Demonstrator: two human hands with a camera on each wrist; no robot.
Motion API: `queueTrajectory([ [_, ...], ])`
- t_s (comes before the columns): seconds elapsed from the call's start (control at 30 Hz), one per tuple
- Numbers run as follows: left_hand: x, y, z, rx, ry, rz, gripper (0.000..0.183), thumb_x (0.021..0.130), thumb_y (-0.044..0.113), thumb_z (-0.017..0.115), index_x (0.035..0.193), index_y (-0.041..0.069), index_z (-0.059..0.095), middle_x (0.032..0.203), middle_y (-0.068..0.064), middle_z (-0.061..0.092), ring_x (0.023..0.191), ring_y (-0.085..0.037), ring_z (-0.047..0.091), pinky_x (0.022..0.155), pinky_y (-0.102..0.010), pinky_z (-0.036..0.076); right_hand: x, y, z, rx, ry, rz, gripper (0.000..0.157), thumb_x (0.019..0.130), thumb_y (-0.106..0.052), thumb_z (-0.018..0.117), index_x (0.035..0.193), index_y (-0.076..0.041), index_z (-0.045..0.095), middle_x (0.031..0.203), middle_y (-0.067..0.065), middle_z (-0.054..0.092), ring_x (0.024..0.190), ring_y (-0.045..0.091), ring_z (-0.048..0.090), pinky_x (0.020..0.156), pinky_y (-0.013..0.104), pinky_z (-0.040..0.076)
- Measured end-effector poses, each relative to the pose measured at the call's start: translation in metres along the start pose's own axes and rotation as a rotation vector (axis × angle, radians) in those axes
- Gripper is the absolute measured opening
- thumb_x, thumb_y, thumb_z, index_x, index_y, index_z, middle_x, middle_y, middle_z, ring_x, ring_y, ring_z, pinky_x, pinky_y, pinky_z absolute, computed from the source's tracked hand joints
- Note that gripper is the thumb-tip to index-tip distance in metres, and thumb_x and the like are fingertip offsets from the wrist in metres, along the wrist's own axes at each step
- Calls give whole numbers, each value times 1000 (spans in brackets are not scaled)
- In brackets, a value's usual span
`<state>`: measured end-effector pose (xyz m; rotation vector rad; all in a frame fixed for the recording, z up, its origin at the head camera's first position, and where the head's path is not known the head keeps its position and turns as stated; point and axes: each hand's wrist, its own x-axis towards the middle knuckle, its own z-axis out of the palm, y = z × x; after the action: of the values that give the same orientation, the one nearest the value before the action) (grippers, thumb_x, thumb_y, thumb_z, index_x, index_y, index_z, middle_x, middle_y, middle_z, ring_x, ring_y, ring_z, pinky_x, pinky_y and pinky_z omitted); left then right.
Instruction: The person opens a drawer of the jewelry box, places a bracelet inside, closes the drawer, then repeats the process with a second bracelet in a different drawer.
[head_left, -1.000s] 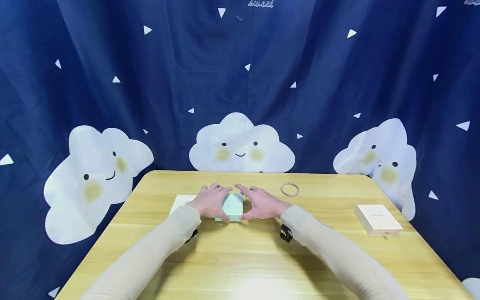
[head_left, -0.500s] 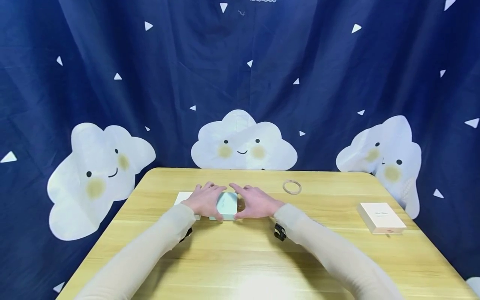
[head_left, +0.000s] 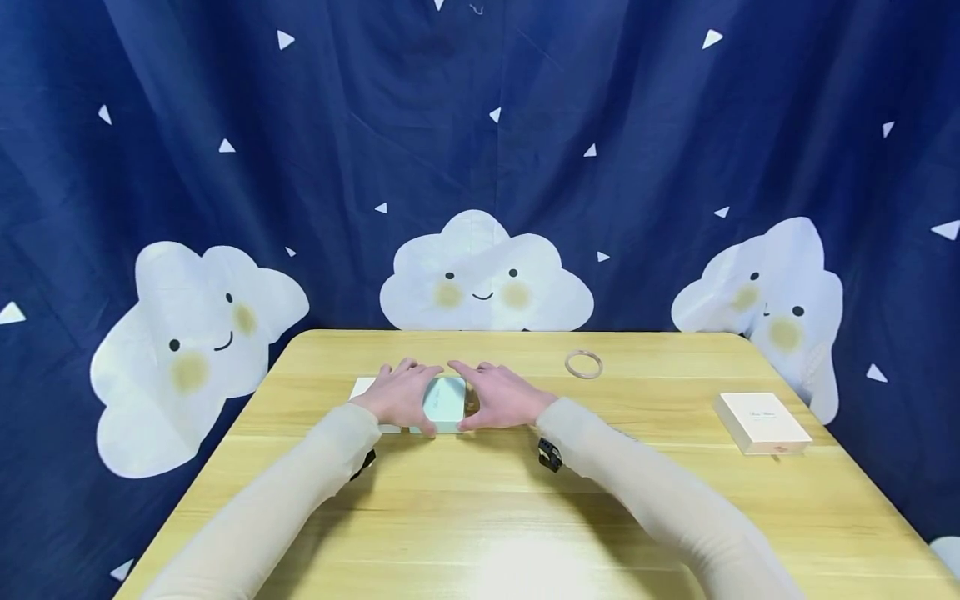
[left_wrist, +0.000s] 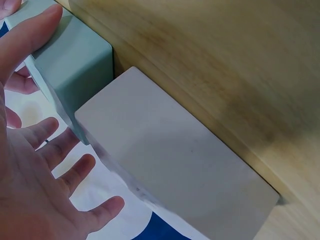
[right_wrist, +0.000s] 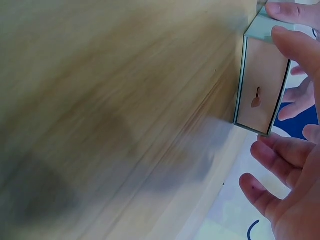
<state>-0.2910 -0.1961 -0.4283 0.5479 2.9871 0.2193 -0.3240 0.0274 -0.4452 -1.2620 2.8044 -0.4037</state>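
A small mint-green box point(head_left: 446, 403) lies on the table between my two hands. My left hand point(head_left: 401, 397) holds its left part, with the thumb point(left_wrist: 49, 22) on the front side and fingers behind. At the other end my right hand point(head_left: 506, 397) grips it, thumb point(right_wrist: 295, 47) at the front and fingers at the back. That end shows a pale pink drawer face point(right_wrist: 261, 75) with a small leaf-shaped mark. A white box point(left_wrist: 175, 145) sits against the green box's left end, partly hidden under my left hand in the head view.
A thin pinkish ring point(head_left: 600, 364) lies at the back, right of my hands. Farther right, near the table's side edge, is a flat white and pink box point(head_left: 763, 419). Behind the wooden table point(head_left: 465, 500) hangs a dark blue curtain point(head_left: 480, 150) with clouds.
Both hands have slid the green box left along the table, up to the white box. The ring and the right-hand box have stayed put. The head view has shifted slightly.
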Motion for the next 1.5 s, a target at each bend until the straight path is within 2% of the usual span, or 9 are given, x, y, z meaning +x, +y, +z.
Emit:
queueTrajectory([
  [0.13,0,2,-3,-1,-1,2,111,58,48,92,152,15,44,141,-5,57,131,-27,42,102,-61,34,0,0,-1,-4,-3,8,111,76,-62,80,162,-22,20,132,7,67,125,30,57,107,52,44],
  [0.37,1,4,-2,3,-5,8,112,60,49,92,154,16,41,143,-6,56,134,-29,41,105,-62,33,-2,1,-2,-14,9,0,110,76,-62,79,162,-25,20,132,5,66,121,26,58,103,49,47],
  [0.57,-3,6,-4,8,-46,16,116,62,62,88,157,19,37,146,-6,53,140,-31,38,108,-70,30,-6,1,-1,-30,5,0,109,78,-66,76,162,-28,18,130,5,67,116,24,60,99,47,49],
  [0.7,-3,7,-5,-16,-58,13,108,69,74,76,156,21,40,148,-7,51,140,-30,39,107,-71,29,-9,1,-2,-32,-4,14,110,77,-68,75,163,-28,17,131,7,66,115,25,60,96,44,52],
  [0.8,0,7,-3,-36,-46,3,98,77,79,63,154,22,43,149,-8,50,138,-30,41,106,-70,31,-12,1,-3,-25,-7,20,112,77,-67,76,163,-26,17,130,9,66,115,26,61,93,44,53],
  [0.9,2,11,-3,-51,-21,-8,88,85,76,56,153,20,45,151,-10,49,140,-32,40,107,-69,31,-17,1,-5,-11,-9,24,113,77,-64,78,163,-24,17,131,12,66,120,30,60,95,46,53],
  [1.1,4,23,-3,-43,34,2,88,89,77,49,151,16,47,152,-11,49,143,-33,38,109,-66,32,-29,7,-11,16,-11,38,110,79,-57,80,163,-25,16,137,13,64,134,39,52,106,54,46],
  [1.23,9,30,1,-28,69,-1,84,92,75,45,151,15,47,152,-13,48,144,-35,37,108,-66,33,-38,15,-16,32,0,37,105,82,-53,79,163,-24,19,136,15,65,134,41,52,107,56,45],
  [1.5,27,43,20,-82,85,-110,90,96,75,34,158,11,34,166,-20,21,154,-46,9,117,-72,14,-60,34,-25,32,27,76,99,85,-52,77,162,-25,21,140,14,62,131,38,55,104,53,48],
])
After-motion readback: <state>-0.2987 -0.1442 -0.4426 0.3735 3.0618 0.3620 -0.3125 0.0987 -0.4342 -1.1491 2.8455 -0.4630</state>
